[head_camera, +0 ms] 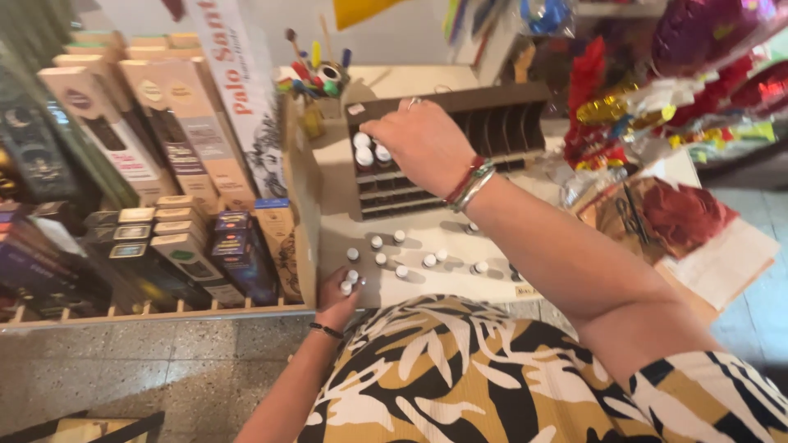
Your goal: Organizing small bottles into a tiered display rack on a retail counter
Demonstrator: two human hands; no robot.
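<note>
My right hand [420,141] reaches over a dark slotted display rack [501,123] on a white counter, fingers closed around a small white-capped bottle [364,155] at the rack's left end, next to another capped bottle [382,153]. My left hand [339,300] rests at the counter's near edge, gripping two small white-capped bottles [350,281]. Several more small bottles [402,262] stand loose on the counter [443,283] between my hands.
A wooden shelf [156,310] at left holds several upright incense boxes [189,148]. A cup of pens [320,78] stands behind the rack. Red and gold wrapped goods [624,107] and a paper-covered basket [681,217] crowd the right. Speckled floor [148,369] lies below.
</note>
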